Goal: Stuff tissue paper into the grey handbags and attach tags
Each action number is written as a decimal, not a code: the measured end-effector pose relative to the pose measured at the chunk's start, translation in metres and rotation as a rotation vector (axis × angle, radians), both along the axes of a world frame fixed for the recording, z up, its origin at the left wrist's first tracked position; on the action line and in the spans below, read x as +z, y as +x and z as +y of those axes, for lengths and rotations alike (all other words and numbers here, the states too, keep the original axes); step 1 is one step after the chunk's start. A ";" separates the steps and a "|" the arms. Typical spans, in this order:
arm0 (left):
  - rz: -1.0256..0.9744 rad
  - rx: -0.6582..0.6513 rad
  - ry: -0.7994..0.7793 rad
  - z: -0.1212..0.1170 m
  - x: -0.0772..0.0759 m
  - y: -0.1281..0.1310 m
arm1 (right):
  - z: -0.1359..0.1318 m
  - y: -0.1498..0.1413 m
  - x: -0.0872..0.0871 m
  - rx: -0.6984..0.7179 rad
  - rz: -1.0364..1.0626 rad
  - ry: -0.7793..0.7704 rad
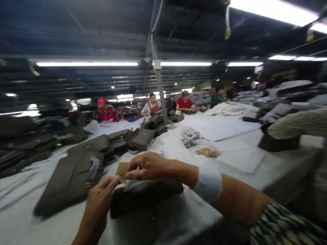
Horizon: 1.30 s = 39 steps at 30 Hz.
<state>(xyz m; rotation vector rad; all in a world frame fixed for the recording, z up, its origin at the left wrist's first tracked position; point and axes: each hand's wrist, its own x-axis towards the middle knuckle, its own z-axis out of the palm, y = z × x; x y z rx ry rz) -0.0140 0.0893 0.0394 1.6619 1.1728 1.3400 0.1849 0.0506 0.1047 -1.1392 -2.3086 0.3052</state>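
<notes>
A small flat brown card (122, 169) is between my two hands, above a dark grey-brown handbag (148, 194) at the table's front. My right hand (148, 166) has its fingers curled in a pinch at the card's right side. At the card's lower left corner, the thumb and fingers of my left hand (100, 195) are pressed together. Some pale wrapping shows on top of the bag, under my right hand; the picture is blurred there. Left of my hands lies a larger flat bag (74, 173) of the same colour, with a wrapped handle and metal fittings.
White sheeting covers the table (201, 200). More dark bags (143, 137) are heaped ahead, by a grey post (160, 92). A bundle of wrapped cords (190, 135) and brown pieces in plastic (206, 152) lie to the right. Several co-workers sit farther back; a sleeved arm (298, 124) reaches in at right.
</notes>
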 end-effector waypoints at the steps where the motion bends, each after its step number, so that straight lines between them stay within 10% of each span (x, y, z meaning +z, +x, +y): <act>1: -0.041 -0.034 -0.063 -0.006 0.002 0.004 | -0.009 0.000 -0.003 -0.027 -0.045 0.012; 15: -0.295 -0.035 -0.149 -0.019 0.004 0.011 | -0.009 -0.046 -0.030 -0.400 -0.113 0.331; 26: 0.177 0.087 0.219 -0.029 -0.007 0.010 | -0.002 -0.043 -0.033 -0.269 0.020 0.230; 39: 0.070 -0.003 0.184 -0.029 -0.011 0.005 | -0.008 -0.044 -0.025 -0.291 -0.188 0.207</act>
